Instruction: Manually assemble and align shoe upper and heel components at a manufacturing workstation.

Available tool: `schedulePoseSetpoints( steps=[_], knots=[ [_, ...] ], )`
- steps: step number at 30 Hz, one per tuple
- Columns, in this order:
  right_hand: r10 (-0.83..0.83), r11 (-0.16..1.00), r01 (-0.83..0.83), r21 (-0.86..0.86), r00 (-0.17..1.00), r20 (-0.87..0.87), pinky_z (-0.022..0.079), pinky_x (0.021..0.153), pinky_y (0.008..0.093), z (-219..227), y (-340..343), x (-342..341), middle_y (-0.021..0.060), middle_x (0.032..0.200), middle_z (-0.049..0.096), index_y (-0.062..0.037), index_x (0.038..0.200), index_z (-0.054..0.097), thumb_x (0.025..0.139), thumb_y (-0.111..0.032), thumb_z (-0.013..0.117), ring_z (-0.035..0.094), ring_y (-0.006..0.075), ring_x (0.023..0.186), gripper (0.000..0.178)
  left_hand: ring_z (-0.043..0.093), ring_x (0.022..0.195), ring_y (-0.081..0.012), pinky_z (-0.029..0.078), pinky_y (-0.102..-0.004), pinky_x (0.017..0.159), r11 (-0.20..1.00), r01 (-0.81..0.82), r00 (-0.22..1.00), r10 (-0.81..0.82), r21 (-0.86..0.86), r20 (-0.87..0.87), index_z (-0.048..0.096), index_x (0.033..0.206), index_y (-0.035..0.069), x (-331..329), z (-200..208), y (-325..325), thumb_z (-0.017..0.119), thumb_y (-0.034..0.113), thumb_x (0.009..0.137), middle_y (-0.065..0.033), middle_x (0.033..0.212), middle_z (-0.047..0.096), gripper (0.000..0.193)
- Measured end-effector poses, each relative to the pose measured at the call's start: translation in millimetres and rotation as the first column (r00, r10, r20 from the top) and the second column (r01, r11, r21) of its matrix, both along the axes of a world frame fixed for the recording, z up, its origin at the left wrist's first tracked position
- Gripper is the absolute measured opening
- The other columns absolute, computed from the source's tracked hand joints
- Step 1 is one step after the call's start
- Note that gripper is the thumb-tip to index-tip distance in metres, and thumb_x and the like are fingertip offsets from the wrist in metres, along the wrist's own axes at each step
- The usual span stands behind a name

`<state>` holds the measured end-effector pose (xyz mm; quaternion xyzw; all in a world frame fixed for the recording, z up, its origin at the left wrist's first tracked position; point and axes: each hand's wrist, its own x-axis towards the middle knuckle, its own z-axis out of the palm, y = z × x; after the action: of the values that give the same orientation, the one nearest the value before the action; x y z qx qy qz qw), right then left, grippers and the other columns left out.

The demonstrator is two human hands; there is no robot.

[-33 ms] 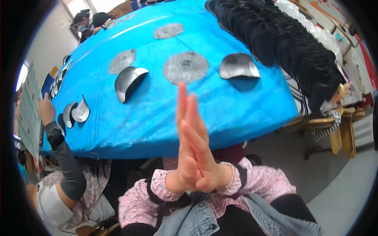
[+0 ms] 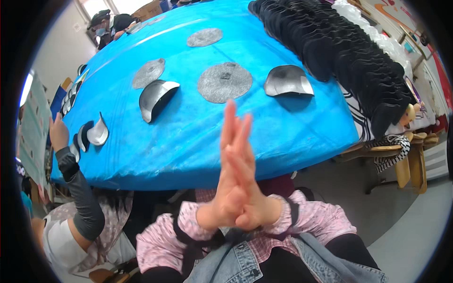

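Note:
My left hand [image 2: 228, 195] and my right hand [image 2: 255, 200] meet palm to palm in front of the blue-covered table [image 2: 188, 155]. Their fingers are stretched out and point up and away, with the tips slightly smeared by motion. No object shows between the palms. Just beyond the fingertips lies a round grey fabric disc [image 2: 225, 84] with a small dark mark on it. To its left rests a curved black and silver cup-shaped piece [image 2: 158, 96], and to its right a similar piece [image 2: 288, 81]. Two more grey discs, one far [image 2: 204, 37] and one left [image 2: 148, 74], lie flat.
A long heap of black, thin, overlapping pieces [image 2: 330, 52] covers the table's right side. On the left, a co-worker's raised hand [image 2: 59, 134] is near several small curved pieces [image 2: 98, 132]. Another person [image 2: 101, 28] is at the far left. Wooden stools [image 2: 410, 160] stand at the right.
My joined hands have shifted slightly to the right, and the fingertips have spread a little more. The pieces on the table stay where they were.

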<state>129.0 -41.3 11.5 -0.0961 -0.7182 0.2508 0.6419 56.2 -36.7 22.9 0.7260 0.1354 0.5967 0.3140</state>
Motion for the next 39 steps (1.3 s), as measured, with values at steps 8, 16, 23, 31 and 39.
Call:
schedulePoseSetpoints(
  steps=[8,16,23,31,39],
  knots=[
    [-0.167,0.939,0.178,-0.295,0.984,0.064,0.020,0.109,0.0418,3.7,20.8,96.4,0.0218,0.144,0.026,0.0048,0.141,0.020,0.092,-0.054,0.038,0.027,0.0330,0.132,0.079,0.044,0.123,-0.0182,0.030,-0.0321,0.106,0.829,-0.296,0.801,-0.056,-0.475,-0.596,0.052,0.127,0.003,-43.3,66.4,126.9,0.046,0.031,0.096,-0.0095,0.127,0.054,0.042],
    [0.157,0.887,-0.073,-0.457,0.976,0.150,0.038,0.097,0.0369,-1.8,2.9,103.3,0.0145,0.123,0.050,-0.0009,0.132,0.038,0.082,-0.008,0.059,0.054,0.0251,0.106,0.054,0.057,0.105,-0.0338,0.043,-0.0405,0.093,0.872,-0.468,0.139,0.234,0.144,-0.962,0.057,0.119,0.007,-61.0,14.3,290.2,0.059,0.029,0.082,-0.0209,0.114,0.060,0.044],
    [0.140,0.879,-0.048,-0.475,0.977,0.160,0.045,0.088,0.0345,-9.1,2.0,117.6,0.0145,0.118,0.049,-0.0017,0.128,0.042,0.081,-0.005,0.061,0.061,0.0204,0.091,0.051,0.060,0.097,-0.0316,0.048,-0.0369,0.086,0.854,-0.520,-0.143,-0.046,0.036,-0.989,0.060,0.114,0.005,-27.3,36.5,290.6,0.070,0.032,0.070,-0.0195,0.102,0.063,0.053],
    [-0.214,0.924,0.271,-0.269,0.951,0.221,0.040,0.094,0.0370,9.7,41.2,149.0,0.0184,0.131,0.041,0.0015,0.133,0.035,0.076,-0.013,0.069,0.046,0.0279,0.115,0.068,0.062,0.079,-0.0248,0.048,-0.0347,0.071,0.918,-0.331,0.549,-0.003,-0.221,-0.836,0.061,0.095,0.000,-28.7,96.9,162.7,0.065,0.019,0.074,-0.0158,0.084,0.064,0.028],
    [0.385,0.678,-0.144,-0.720,0.905,0.181,0.046,0.073,0.0226,68.7,43.6,119.1,0.0028,0.092,0.065,0.0025,0.104,0.063,0.082,-0.013,0.070,0.057,0.0076,0.085,0.028,0.052,0.089,-0.0082,0.043,-0.0249,0.079,0.822,-0.192,0.782,-0.201,-0.536,-0.590,0.056,0.107,0.003,-47.6,98.2,24.8,0.070,0.016,0.081,-0.0018,0.096,0.057,0.032]
  ],
)
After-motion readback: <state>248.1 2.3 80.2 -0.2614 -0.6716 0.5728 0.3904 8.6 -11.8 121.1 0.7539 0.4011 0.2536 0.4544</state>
